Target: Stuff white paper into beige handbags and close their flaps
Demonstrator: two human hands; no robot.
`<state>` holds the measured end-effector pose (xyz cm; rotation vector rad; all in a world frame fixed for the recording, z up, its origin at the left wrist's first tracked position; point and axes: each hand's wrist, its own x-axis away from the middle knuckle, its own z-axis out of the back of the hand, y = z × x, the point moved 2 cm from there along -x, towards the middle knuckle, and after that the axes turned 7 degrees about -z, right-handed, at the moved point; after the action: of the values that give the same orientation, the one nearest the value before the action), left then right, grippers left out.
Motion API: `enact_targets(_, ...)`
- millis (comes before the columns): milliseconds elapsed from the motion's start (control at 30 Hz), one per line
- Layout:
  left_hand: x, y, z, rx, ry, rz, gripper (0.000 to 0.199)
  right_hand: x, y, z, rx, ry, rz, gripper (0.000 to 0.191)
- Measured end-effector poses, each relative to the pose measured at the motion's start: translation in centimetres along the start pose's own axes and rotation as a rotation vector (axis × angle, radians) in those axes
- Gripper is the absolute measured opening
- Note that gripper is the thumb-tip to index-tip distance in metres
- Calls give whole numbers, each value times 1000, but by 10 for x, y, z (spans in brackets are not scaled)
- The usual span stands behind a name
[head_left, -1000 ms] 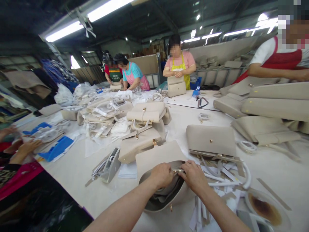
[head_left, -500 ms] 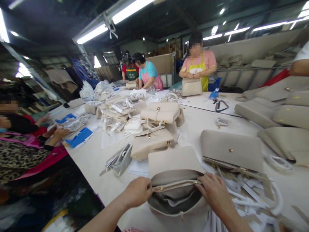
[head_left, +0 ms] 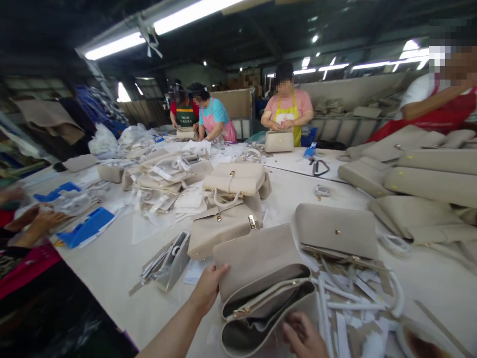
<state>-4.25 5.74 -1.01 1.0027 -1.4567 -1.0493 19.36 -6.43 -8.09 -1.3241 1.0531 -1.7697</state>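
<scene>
A beige handbag (head_left: 261,293) sits on the table before me, its flap thrown back and its mouth gaping, with a gold-pulled zipper along an inner divider. My left hand (head_left: 208,288) grips the left edge of the raised flap between thumb and fingers. At the outer front wall, my right hand (head_left: 305,335) has its fingers loosely bent and apart, slightly blurred; whether it touches the bag is unclear. Just behind stands a finished-looking beige handbag (head_left: 219,228) with a handle, and a taupe handbag (head_left: 335,228) with its flap down lies to the right.
White and beige strips (head_left: 357,308) litter the table at right. A grey holder (head_left: 171,263) of strips stands at left, beyond it a blue fixture (head_left: 87,226). Stacked bag parts (head_left: 164,174) and a pile of bags (head_left: 428,174) flank the table. Several co-workers (head_left: 286,109) work around it.
My left hand has moved from the zipper's left end to the flap's edge. The right hand has left the zipper's right end and come down to the bag's front. The bag is turned and tilted.
</scene>
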Motion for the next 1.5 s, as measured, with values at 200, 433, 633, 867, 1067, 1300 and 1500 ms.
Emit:
enact_targets(200, 51, 16, 9, -668, -346, -543, 26, -52, -19, -31, -242, -119, -89, 43)
enact_targets(433, 51, 26, 18, -1225, -571, -477, 41, -40, 6, -11, -680, -247, -221, 54)
enact_targets(633, 46, 37, -4, -1276, -639, -412, 40, 12, 13, -31, -492, -242, -196, 45)
enact_targets(867, 17, 6, 7, -992, -302, -433, 21, -6, 14, -44, -465, 104, -131, 44)
enact_targets(1067, -24, 18, 24, -724, -329, -146, 53, -22, -11, -58, -483, 69, -94, 36)
enact_targets(1300, -38, 16, 32, -399, -467, 188, 54, -42, -13, -74, -471, 7, -113, 24)
enact_targets(1500, -48, 2, 46, -183, -478, 423, 60, -53, -7, -87, -414, -71, -165, 16)
